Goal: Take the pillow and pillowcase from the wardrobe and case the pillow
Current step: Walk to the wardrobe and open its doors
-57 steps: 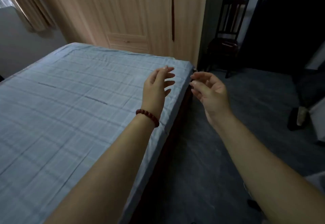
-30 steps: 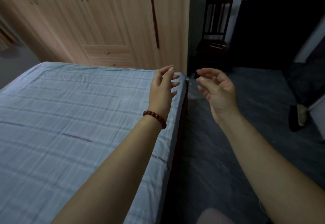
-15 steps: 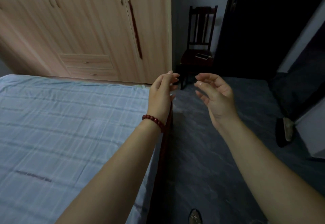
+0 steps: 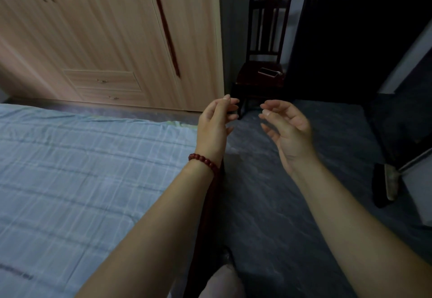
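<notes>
The wardrobe (image 4: 112, 35) has drawn nearer; both hands empty.

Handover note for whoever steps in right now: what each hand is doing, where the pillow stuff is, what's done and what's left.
Left hand: open, holds nothing, raised in front of the body.
Right hand: open, holds nothing, raised beside it over the floor.
Things: pillow and pillowcase not in view. The wardrobe stands ahead and its doors look shut. The bed is at the left.
Done: nothing that shows.
Left: open the wardrobe, take out both, case the pillow.
</notes>
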Motion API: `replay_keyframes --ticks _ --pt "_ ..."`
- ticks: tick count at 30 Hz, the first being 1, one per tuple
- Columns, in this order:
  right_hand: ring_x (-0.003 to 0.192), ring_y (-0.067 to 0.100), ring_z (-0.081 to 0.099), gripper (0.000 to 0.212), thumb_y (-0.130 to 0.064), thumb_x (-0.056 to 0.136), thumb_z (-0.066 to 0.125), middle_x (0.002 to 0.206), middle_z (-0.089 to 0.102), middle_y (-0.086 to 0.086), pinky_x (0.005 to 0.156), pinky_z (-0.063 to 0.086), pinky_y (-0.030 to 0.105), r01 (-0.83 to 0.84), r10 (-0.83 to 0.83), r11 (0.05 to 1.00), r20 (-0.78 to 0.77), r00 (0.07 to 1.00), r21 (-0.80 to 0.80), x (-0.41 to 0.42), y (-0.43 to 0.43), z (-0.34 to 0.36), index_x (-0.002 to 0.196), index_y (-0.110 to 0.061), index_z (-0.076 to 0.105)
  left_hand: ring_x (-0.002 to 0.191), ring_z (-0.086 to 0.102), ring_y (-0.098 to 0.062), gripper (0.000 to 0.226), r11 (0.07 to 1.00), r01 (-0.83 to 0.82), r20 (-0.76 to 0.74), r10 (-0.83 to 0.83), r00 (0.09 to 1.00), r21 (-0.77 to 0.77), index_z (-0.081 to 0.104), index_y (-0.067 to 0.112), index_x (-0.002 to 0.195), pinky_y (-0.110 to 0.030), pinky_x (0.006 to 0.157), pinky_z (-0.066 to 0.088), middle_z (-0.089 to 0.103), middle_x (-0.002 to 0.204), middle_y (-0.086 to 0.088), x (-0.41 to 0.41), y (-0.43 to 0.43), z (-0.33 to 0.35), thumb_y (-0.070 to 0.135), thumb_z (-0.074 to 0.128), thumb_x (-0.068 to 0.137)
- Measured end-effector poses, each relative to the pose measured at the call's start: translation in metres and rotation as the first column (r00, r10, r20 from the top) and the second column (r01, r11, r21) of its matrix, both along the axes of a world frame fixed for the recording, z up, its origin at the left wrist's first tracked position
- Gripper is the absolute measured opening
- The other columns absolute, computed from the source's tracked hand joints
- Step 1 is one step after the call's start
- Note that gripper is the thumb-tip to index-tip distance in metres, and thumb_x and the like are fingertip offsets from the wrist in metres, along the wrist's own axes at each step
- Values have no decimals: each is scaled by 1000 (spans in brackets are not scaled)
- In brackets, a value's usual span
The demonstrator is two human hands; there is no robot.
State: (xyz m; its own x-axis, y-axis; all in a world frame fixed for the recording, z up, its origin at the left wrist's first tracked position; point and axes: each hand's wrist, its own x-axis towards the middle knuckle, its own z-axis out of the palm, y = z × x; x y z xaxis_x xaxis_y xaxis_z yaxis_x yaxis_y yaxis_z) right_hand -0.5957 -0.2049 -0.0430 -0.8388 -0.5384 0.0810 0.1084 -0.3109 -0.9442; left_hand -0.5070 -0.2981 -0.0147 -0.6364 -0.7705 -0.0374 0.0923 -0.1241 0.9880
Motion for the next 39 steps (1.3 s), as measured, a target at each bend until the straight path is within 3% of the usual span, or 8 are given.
replay_keyframes --ticks 6,11,19,25,39 --pt "79 9 57 18 -5 83 62 81 64 -10 74 47 23 3 -3 1000 1 1000 -10 -70 -48 0 85 -22 65 74 56 -6 24 1000 20 -19 -20 1000 17 63 24 81 -22 69 44 61 83 5 -75 -49 -5 30 44 94" --pt "87 9 59 17 -6 84 61 89 65 -6 77 48 23 30 -30 1000 -7 1000 1 -135 -104 10 87 -22 64 68 53 -4 24 998 44 -42 -42 998 39 61 23 81 -18 63 43 59 79 6 -144 -104 4 28 43 95" --pt "87 8 61 19 -5 84 60 88 66 -8 79 48 24 41 -41 999 6 999 -15 -206 -179 13 85 -23 64 74 55 -6 25 999 46 -44 -45 998 20 63 26 79 -25 71 42 62 81 8 -212 -181 8 31 44 94" --pt "94 10 61 17 -8 83 61 93 66 -8 87 49 29 -8 8 1000 0 1000 10 -259 -231 13 86 -25 65 69 56 -3 25 1000 27 -50 -27 998 -15 65 27 79 -23 69 43 62 75 12 -261 -235 5 33 45 94" --pt "83 4 62 20 -2 84 59 89 66 -5 75 50 18 -217 216 976 -47 975 -26 -460 -369 24 86 -22 64 63 55 -3 25 984 -162 -167 172 971 72 64 20 82 -20 65 44 61 67 10 -449 -352 4 29 44 94"
